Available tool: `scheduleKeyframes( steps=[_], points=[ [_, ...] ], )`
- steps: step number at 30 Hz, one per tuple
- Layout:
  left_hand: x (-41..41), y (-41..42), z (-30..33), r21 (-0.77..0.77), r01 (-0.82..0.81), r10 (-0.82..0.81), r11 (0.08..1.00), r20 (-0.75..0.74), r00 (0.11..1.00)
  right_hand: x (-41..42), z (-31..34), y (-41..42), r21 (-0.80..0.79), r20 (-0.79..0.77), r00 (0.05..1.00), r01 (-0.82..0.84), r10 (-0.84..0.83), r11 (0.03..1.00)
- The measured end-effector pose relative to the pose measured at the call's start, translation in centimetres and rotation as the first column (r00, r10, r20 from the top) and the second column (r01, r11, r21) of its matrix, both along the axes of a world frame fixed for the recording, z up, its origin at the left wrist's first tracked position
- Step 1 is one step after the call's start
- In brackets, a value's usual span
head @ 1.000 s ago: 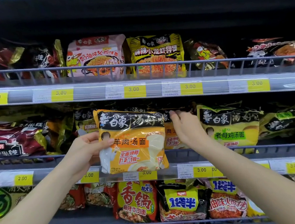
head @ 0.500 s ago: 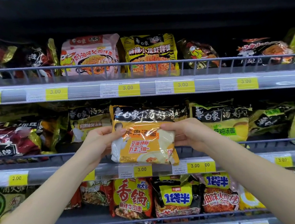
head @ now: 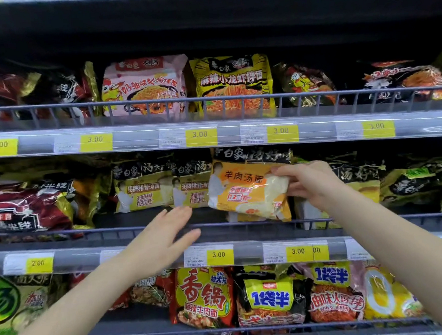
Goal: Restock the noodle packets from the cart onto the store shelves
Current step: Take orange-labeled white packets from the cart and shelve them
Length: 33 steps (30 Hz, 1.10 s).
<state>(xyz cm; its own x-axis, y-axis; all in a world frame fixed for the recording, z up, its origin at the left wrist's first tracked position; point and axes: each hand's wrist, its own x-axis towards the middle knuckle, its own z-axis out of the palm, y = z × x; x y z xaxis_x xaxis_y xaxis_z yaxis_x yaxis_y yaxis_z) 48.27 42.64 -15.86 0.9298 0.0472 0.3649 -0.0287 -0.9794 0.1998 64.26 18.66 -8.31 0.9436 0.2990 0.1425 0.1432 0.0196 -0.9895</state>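
Note:
An orange and black noodle packet stands on the middle shelf, tilted, just behind the wire rail. My right hand grips its right edge, thumb on the front. My left hand hovers with straight fingers in front of the rail, left of and below the packet, touching nothing. Two yellow packets of the same brand stand to the packet's left. The cart is out of view.
The top shelf holds a pink packet and a yellow and black packet behind a rail. The bottom shelf has a red and yellow packet and others. Dark red packets lie at the middle left. Yellow price tags line the shelf edges.
My left hand has let go of the orange packet and dropped away to the left. My right hand has carried the packet right and deeper onto the middle shelf.

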Motion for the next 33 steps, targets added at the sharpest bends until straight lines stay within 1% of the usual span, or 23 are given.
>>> scheduleKeyframes(
  steps=[1,2,3,10,12,15,17,20,23,26,29,30,33],
  points=[
    [-0.1,0.2,-0.5,0.104,0.000,0.005,0.995,-0.047,0.999,0.2,0.1,0.1,-0.011,0.022,0.999,0.026,-0.026,1.000],
    [-0.2,0.5,-0.9,0.158,-0.007,0.021,0.987,-0.086,0.996,0.3,0.3,0.3,-0.026,0.041,0.998,0.046,-0.045,0.999],
    [-0.2,0.7,-1.1,0.174,-0.012,0.030,0.985,-0.103,0.994,0.5,0.3,0.4,-0.041,0.054,0.997,0.064,-0.062,0.997],
    [-0.2,0.9,-1.0,0.195,0.000,0.024,0.981,-0.119,0.993,0.8,-0.3,0.8,-0.082,0.063,0.992,0.111,-0.106,0.990],
    [-0.3,0.9,-1.0,0.189,0.002,0.021,0.982,-0.122,0.992,0.8,-0.9,1.0,-0.127,0.069,0.990,0.132,-0.124,0.983],
    [-0.3,1.0,-1.1,0.190,0.001,0.020,0.982,-0.113,0.993,1.0,-1.8,1.3,-0.221,0.131,0.984,0.148,-0.121,0.964],
    [-0.2,1.0,-1.1,0.194,0.007,0.015,0.981,-0.109,0.994,0.3,-1.8,1.4,-0.304,0.183,0.972,0.201,-0.150,0.931],
    [-0.2,0.9,-1.1,0.186,0.004,0.017,0.982,-0.112,0.994,0.2,-1.8,1.4,-0.448,0.268,0.948,0.282,-0.173,0.849],
    [-0.3,0.9,-1.1,0.192,0.008,0.013,0.981,-0.108,0.994,0.5,-2.1,1.5,-0.542,0.363,0.910,0.380,-0.200,0.749],
    [-0.2,1.0,-1.1,0.213,0.011,0.014,0.977,-0.112,0.994,0.2,-2.3,1.6,-0.583,0.529,0.830,0.507,-0.178,0.635],
    [-0.3,0.9,-1.1,0.213,0.012,0.013,0.977,-0.113,0.994,-0.9,-2.1,1.9,-0.657,0.668,0.741,0.627,-0.063,0.418],
    [-0.3,1.0,-1.1,0.209,0.012,0.012,0.978,-0.112,0.994,-1.2,-2.1,2.0,-0.661,0.700,0.714,0.654,-0.013,0.368],
    [-0.3,0.9,-0.9,0.213,0.012,0.013,0.977,-0.119,0.993,-2.1,-1.7,2.1,-0.709,0.702,0.705,0.675,0.103,0.204]
  ],
)
